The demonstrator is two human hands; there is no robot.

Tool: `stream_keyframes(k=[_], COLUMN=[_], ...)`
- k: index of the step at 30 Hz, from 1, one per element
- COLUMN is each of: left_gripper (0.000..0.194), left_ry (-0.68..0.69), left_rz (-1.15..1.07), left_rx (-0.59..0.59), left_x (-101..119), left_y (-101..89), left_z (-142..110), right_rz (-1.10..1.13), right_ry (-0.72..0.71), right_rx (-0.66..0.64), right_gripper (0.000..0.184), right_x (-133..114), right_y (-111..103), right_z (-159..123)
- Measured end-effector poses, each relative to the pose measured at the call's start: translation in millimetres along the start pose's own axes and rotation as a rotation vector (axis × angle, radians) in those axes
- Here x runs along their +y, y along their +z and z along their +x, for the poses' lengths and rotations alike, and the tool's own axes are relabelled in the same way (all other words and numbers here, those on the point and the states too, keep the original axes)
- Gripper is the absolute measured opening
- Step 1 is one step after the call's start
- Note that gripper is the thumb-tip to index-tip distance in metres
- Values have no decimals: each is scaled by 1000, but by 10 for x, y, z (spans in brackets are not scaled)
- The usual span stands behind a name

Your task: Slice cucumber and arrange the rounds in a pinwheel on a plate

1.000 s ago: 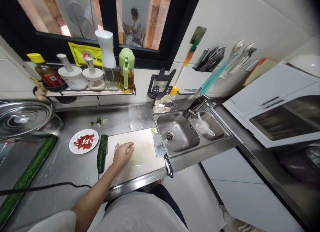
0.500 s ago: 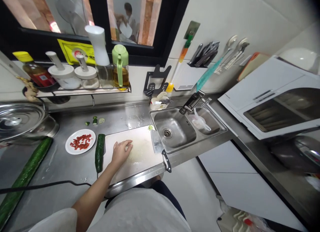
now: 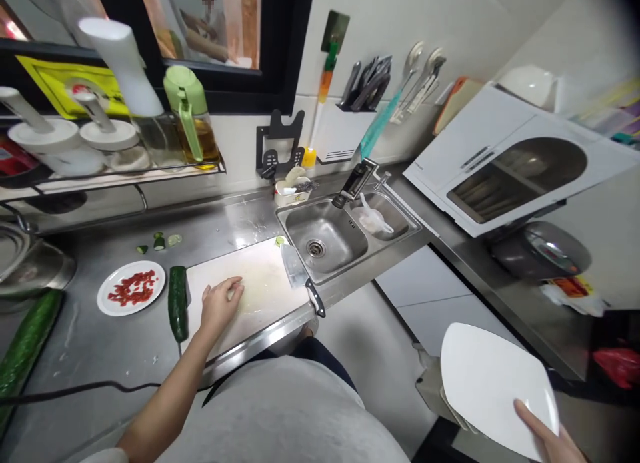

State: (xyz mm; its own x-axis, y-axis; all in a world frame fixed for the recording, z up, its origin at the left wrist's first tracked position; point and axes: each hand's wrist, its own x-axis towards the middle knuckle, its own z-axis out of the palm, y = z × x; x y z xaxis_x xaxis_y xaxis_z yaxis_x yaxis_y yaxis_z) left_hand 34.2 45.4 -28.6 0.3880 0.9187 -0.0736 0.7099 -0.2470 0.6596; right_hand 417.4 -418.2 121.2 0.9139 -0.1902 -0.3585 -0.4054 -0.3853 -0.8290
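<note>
My left hand rests on the white cutting board, fingers loosely bent and a little apart, nothing in them. At the lower right my right hand grips a white squarish plate, thumb over its face; the other fingers are hidden beneath. A kitchen knife lies along the board's right edge, its black handle over the counter's front. Beside its blade is a small cucumber end. Left of the board lies a cut length of cucumber, and farther left a round white plate with chopped red pieces.
Several cucumber scraps lie behind the round plate. A whole cucumber and a black cord are at left. The double sink adjoins the board. A white cabinet stands right. Another person shows in the window glass.
My right hand has come into view at the lower right with the white squarish plate. The view has turned to the right. My left hand stays on the board.
</note>
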Motion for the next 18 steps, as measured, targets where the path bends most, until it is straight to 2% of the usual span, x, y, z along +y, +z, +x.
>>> stream_keyframes(k=[4, 6, 10, 13, 18], left_gripper=[34, 33, 32, 31, 30], left_ry=[-14, -26, -59, -93, -183], left_rz=[4, 2, -12, -17, -34], left_rx=[-13, -20, -20, -14, -2], left_x=[12, 46, 139, 200, 237], left_y=[36, 61, 118, 167, 262], left_z=[-35, -51, -106, -179, -315], right_rz=[0, 19, -38, -128, -190], right_ry=[67, 93, 66, 98, 74], right_rx=[-38, -104, -229, -367, -672], right_gripper=[38, 45, 57, 55, 46], right_x=[-57, -101, -237, -396, -694], right_y=[224, 354, 806, 1369, 2615], right_z=[156, 245, 487, 623, 525])
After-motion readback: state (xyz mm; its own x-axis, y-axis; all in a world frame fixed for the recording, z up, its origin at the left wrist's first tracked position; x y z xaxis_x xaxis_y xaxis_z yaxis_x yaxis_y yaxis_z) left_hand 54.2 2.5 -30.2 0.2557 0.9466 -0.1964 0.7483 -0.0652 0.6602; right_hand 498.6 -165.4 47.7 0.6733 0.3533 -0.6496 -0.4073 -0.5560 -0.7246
